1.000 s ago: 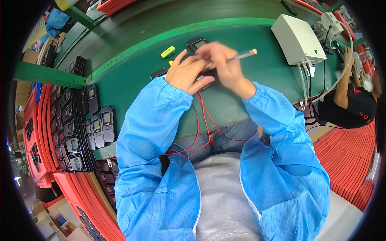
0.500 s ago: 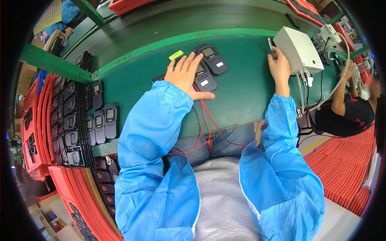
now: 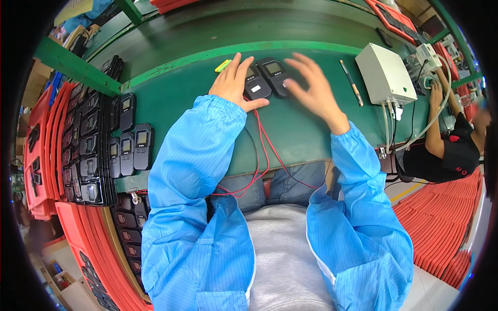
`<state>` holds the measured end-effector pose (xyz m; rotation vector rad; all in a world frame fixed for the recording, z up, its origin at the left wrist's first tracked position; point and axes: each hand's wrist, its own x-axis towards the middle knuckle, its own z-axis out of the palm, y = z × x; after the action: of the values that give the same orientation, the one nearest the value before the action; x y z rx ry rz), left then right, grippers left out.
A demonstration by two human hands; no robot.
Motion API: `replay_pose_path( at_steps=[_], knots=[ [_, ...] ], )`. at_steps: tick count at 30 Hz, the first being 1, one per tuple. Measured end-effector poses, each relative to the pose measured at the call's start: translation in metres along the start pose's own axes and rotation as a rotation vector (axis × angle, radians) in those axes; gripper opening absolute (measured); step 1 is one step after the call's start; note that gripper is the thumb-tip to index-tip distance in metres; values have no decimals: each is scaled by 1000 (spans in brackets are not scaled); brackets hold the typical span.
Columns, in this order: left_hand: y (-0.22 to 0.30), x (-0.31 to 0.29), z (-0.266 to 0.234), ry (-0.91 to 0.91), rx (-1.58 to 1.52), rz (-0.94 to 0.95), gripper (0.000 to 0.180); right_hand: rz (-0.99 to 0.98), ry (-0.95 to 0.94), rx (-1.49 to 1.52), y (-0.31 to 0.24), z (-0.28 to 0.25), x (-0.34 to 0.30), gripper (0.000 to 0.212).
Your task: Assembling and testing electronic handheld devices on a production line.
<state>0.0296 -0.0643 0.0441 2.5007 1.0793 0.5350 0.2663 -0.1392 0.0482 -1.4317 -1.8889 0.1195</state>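
Note:
My left hand lies over the left side of a black handheld meter, its fingers stretched out and the thumb apart. A second black handheld meter stands right beside it, screen up. Above the table, my right hand is at this second meter's right side, fingers spread and somewhat blurred, holding nothing. Red wires run from under my left hand down to my lap. Behind the left fingers a yellow-green piece is partly hidden. A pen lies on the green mat.
A white box with cables and a tube stands at the right. Several similar meters lie at the left, beside stacked black trays. A green metal rail borders the table's back. Another person's arm shows at far right.
My right hand has let go of the pen, which now lies on the mat, and moved left toward the meters. My left hand stays spread over the left meter.

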Motion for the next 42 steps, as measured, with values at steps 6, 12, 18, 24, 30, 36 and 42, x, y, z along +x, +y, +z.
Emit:
replay_pose_path(
  at_steps=[6, 12, 18, 24, 30, 36, 42],
  knots=[
    [-17, -7, -21, -118, 174, -35, 113, 47, -165, 246, -17, 18, 9, 71],
    [-24, -11, -33, -210, 226, -145, 105, 31, -136, 306, -14, 22, 12, 86],
    [-32, -9, -28, -182, 283, -164, 84, 133, 106, 649, -47, 42, 21, 96],
    [-29, -8, -28, -159, 303, -163, 62, -21, 67, 398, -63, 59, 21, 96],
    [-35, -11, -25, -78, 366, -122, 54, -3, 13, 237, -69, 61, 18, 75],
    [-14, 4, -40, -95, 246, -151, 50, 60, 45, 367, -53, 65, 15, 55],
    [-1, 8, -36, 225, -669, -428, 69, 396, 180, 873, -52, 68, 31, 60]
  ],
)
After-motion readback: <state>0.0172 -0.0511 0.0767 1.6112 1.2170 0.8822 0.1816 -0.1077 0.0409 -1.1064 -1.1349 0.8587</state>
